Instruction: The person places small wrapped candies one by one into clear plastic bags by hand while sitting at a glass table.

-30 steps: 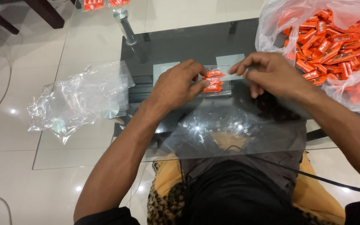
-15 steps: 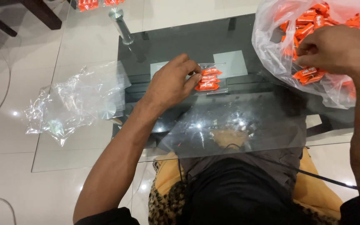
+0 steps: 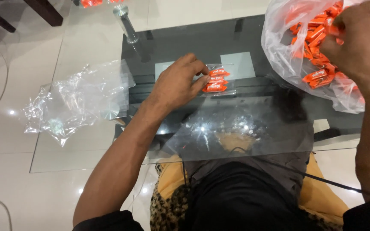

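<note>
A glass table (image 3: 86, 158) bears clear bags (image 3: 76, 100) and candy pouch (image 3: 217, 80).

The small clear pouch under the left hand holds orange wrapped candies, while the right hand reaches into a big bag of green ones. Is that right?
Not quite. The head view shows the big bag holds orange candies, not green. The left hand pins the small pouch, and the right hand is in the bag.

Orange candies (image 3: 320, 47) with white lettering, upper right, inside clear whitish plastic bag (image 3: 287, 55); three more orange candies in small clear pouch (image 3: 217, 79), centre; crumpled clear bags (image 3: 76, 100), left, glinting white; table (image 3: 86, 145) clear glass over black panel; floor (image 3: 5, 171) cream tile; leopard-print cushion (image 3: 168, 205), tan with black spots, bottom; dark grey-black clothing, bottom centre
</note>
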